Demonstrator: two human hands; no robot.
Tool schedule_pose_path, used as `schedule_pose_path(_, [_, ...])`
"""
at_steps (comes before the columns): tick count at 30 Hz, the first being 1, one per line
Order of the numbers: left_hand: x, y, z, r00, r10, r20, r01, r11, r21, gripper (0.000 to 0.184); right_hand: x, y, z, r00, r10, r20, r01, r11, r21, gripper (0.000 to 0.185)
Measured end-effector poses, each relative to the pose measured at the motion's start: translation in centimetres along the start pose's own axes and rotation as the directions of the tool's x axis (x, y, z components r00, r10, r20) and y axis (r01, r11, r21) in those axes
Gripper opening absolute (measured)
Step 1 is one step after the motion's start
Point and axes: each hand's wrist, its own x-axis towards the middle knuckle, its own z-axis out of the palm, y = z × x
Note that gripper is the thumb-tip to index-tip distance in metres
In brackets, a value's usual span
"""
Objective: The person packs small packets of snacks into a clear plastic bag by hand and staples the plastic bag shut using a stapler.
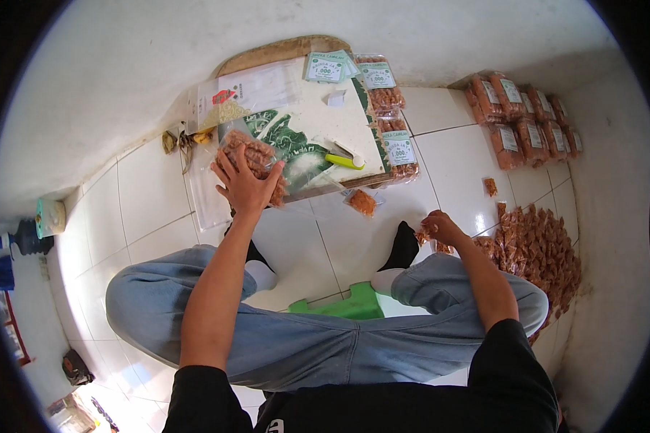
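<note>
My left hand lies over a clear plastic bag of brown snack packets, its thumb and spread fingers gripping the bag across its width. The bag rests at the near left part of a low white-topped table. My right hand is low over the floor beside my right foot, its fingers closed on a small snack packet. A big heap of loose small snack packets lies to the right of that hand. One orange packet sits at the table's near edge.
A green-handled cutter, printed labels and clear plastic sleeves lie on the table. Two filled, labelled bags rest along its right edge. Several more filled bags are stacked by the wall. A green stool is below me.
</note>
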Motion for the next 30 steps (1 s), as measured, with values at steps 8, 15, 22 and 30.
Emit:
schedule_pose_path(8, [-0.1,0.1,-0.1,1.000,0.000,-0.003,-0.001,1.000,-0.011,0.100,-0.7,-2.2,1.4,0.948,0.315,0.045,-0.315,0.909,0.273,0.041])
schedule_pose_path(15, [0.1,-0.1,-0.1,1.000,0.001,-0.006,-0.001,1.000,-0.024,0.100,2.6,-5.5,3.0,0.757,0.646,-0.104,-0.653,0.738,-0.170,0.060])
schedule_pose_path(22, [-0.1,-0.3,0.0,1.000,0.018,-0.020,-0.018,1.000,-0.013,0.098,3.4,-9.1,4.4,0.281,0.957,-0.066,-0.898,0.287,0.333,0.101])
schedule_pose_path(30, [-0.1,-0.4,0.0,0.998,0.031,-0.050,-0.032,0.999,-0.005,0.098,2.8,-4.4,5.6,0.400,0.914,-0.074,-0.647,0.339,0.683,0.066])
